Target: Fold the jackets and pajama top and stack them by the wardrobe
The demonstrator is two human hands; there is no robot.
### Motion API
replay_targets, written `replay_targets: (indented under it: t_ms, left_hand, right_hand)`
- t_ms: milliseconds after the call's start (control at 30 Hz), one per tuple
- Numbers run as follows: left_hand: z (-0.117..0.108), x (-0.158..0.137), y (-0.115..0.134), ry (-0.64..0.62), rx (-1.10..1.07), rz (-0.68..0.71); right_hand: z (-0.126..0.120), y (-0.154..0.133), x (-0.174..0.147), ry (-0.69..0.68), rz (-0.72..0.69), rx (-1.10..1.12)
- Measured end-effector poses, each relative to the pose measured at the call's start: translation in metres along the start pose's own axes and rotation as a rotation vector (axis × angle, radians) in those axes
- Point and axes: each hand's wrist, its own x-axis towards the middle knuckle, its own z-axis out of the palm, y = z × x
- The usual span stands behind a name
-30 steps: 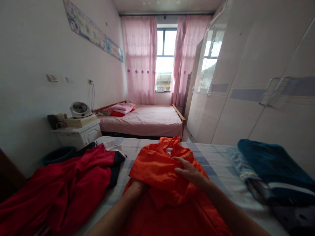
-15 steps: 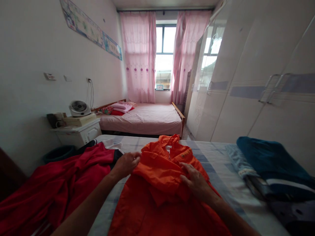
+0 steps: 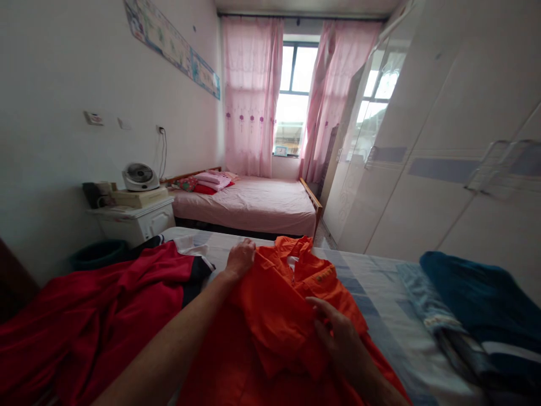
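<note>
An orange jacket [image 3: 279, 316] with a stand-up collar lies front up on the bed in front of me, one sleeve folded across its chest. My left hand [image 3: 242, 259] is at the jacket's left shoulder edge, its fingers bent together on the cloth. Over the right part of the chest, by the folded sleeve, my right hand [image 3: 338, 335] rests with fingers loosely curved and apart. Small yellowish lettering marks the right chest. To the left is a spread red garment [image 3: 122, 299] with dark and white parts.
Folded blue-green clothing [image 3: 477, 299] and light blue jeans [image 3: 426, 299] lie at the right on the checked bedsheet [image 3: 372, 293]. Beyond are a pink-covered bed [image 3: 262, 203], a white cabinet [image 3: 139, 223] with a fan [image 3: 140, 177], and a tall white wardrobe [image 3: 422, 129].
My left hand has moved up and inward along the jacket's shoulder. My right hand has shifted slightly lower, and the folded sleeve lies further across the chest. The view has turned slightly left.
</note>
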Motion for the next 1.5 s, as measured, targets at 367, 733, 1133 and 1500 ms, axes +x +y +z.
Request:
replay_targets:
  t_ms: [367,733,1133,1500]
  left_hand:
    - [0.039,-0.113,0.081,-0.184,-0.233,0.437]
    - [0.099,-0.103,0.060,-0.072,-0.119,0.538]
    - [0.175,-0.106,0.055,0.210,0.027,0.551]
    - [0.090,-0.103,0.067,-0.189,-0.128,0.491]
  right_hand:
    - [-0.044,0.021,0.097,0.089,0.259,-0.105]
    - [-0.004,0.064,0.238,0.104,0.573,-0.216]
    - [0.045,0.077,0.279,0.195,0.603,-0.426]
    - [-0.023,0.021,0.191,0.500,-0.200,-0.342]
